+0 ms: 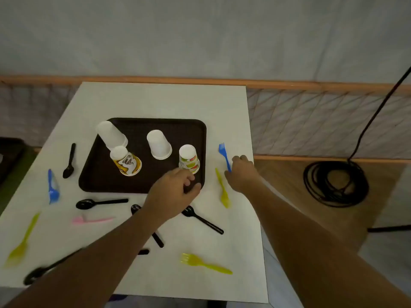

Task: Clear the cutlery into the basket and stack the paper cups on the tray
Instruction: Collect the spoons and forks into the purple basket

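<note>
- Blue fork (223, 152) is pinched by its handle in the right hand (241, 172), close to the right edge of the table (169, 101), prongs pointing at the wall.
- Left hand (175, 188) is over the near right corner of the tray (138, 130), fingers curled, thumb by the rim. Whether it grips the rim or nothing at all, I cannot tell.
- First worry: that left hand is just beside the green-printed cup (189, 158). It's light paper, standing upside down, and one knock of the knuckles could tip it towards the white cup (159, 144) behind.
- Second worry: a yellow fork (222, 190) lies right by the right hand. A careless sweep of the wrist could flick it over the right edge, down towards the black cable (340, 202) coiled on the floor.
- Third: the left forearm crosses a black spoon (135, 207). Drag that arm back low and the spoon may ride with it towards the near edge.
- Basket? None I can make out. A dark shape at the far left is too dim to call. If that's it, the fork has to cross the whole table, past four upturned cups.
- Room to move: cutlery is scattered on the left, near and right sides of the tray. The widest open strip runs along the far side, between tray and wall.
</note>
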Available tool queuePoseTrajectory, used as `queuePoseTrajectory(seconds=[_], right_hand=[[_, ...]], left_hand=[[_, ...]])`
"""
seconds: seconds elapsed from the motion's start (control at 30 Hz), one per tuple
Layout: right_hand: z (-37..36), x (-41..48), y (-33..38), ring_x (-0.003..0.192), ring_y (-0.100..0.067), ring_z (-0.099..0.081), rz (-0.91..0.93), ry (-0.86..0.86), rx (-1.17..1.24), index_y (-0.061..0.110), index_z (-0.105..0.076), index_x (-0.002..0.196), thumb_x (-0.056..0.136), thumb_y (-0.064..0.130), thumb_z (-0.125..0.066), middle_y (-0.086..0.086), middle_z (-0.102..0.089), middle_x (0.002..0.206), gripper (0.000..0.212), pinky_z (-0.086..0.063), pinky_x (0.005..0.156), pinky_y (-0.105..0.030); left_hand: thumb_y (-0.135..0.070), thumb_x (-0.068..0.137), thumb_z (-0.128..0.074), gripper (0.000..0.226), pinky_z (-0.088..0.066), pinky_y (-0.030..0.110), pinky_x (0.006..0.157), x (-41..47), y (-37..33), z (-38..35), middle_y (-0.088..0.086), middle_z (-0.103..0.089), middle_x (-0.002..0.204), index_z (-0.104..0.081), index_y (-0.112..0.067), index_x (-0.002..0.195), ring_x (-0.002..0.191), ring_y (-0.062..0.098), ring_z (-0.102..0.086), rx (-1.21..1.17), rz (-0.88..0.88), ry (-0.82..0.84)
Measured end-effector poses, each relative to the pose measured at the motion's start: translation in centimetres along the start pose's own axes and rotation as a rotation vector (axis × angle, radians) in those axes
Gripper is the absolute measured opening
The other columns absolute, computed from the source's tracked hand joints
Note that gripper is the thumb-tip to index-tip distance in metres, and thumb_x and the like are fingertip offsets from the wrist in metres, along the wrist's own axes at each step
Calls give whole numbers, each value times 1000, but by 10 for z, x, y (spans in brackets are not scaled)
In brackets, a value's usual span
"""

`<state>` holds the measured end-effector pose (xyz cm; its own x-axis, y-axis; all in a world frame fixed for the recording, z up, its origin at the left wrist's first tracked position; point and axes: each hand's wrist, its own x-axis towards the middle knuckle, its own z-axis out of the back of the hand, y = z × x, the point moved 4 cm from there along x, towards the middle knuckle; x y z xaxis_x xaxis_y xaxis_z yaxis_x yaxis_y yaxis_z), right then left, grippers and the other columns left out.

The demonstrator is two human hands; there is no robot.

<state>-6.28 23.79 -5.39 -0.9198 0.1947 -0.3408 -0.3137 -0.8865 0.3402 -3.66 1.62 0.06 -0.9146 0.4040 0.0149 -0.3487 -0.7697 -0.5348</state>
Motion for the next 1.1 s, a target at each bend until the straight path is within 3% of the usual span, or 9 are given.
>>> queuePoseTrajectory(seconds=[0.13,0.3,0.47,0.6,0.67,0.77,0.87,1.0,1.1], right_hand=[[-6,17,-8,111,-27,-55,-44,-49,34,7,-49,129,100,31,-55,-11,-50,125,37,-53,93,-40],[-17,36,-13,109,-28,-57,-71,-52,46,6,-50,128,100,28,-57,-11,-48,126,36,-53,90,-38],[-26,40,-17,103,-30,-60,-64,-65,35,5,-54,117,98,10,-54,-12,-55,115,20,-44,77,-32],[-22,21,-20,90,-25,-60,-122,-157,310,8,-59,102,98,13,-52,-8,-61,100,10,-39,65,-25],[-22,-1,-19,81,-18,-58,-118,-229,491,11,-62,96,97,14,-55,-3,-64,92,8,-37,58,-18],[-27,-41,-13,72,-8,-56,-40,-298,633,14,-65,90,94,13,-61,3,-64,82,5,-39,60,-7],[-36,-68,-8,69,-4,-55,23,-280,712,14,-65,88,94,11,-64,6,-62,76,6,-41,62,-8],[-38,-79,-1,70,-9,-57,177,-210,705,15,-66,89,97,11,-61,4,-64,78,10,-44,62,-13],[-28,-70,-6,74,-10,-59,226,-215,698,14,-71,95,95,4,-58,6,-66,86,16,-45,66,-15]], left_hand=[[-40,92,-69,26,-51,20,65,-2,8,-21,-12,-59,88,-68,-20,109,76,5,-59,-57,87,20],[-43,94,-66,28,-57,23,70,0,15,-44,-12,-65,93,-66,-24,114,79,6,-64,-152,185,74],[-37,93,-68,25,-59,30,71,5,13,-56,-13,-67,87,-68,-21,113,72,7,-65,-265,263,56],[-32,94,-69,24,-57,24,78,12,6,-59,-11,-71,89,-70,-19,113,80,4,-68,-366,358,42],[-33,95,-67,26,-58,30,88,17,2,-62,-9,-73,95,-71,-19,116,87,6,-69,-449,427,42],[-39,97,-63,34,-59,42,93,26,-8,-69,-5,-76,105,-70,-19,124,93,11,-72,-570,497,75],[-45,95,-65,41,-60,41,92,32,-20,-75,-4,-77,107,-72,-19,126,95,11,-73,-632,537,81],[-38,96,-68,28,-62,46,84,33,-24,-77,1,-78,86,-80,-15,104,85,19,-74,-599,516,42],[-34,97,-68,20,-61,46,88,31,-15,-75,2,-77,80,-80,-21,89,83,22,-75,-671,573,9]])
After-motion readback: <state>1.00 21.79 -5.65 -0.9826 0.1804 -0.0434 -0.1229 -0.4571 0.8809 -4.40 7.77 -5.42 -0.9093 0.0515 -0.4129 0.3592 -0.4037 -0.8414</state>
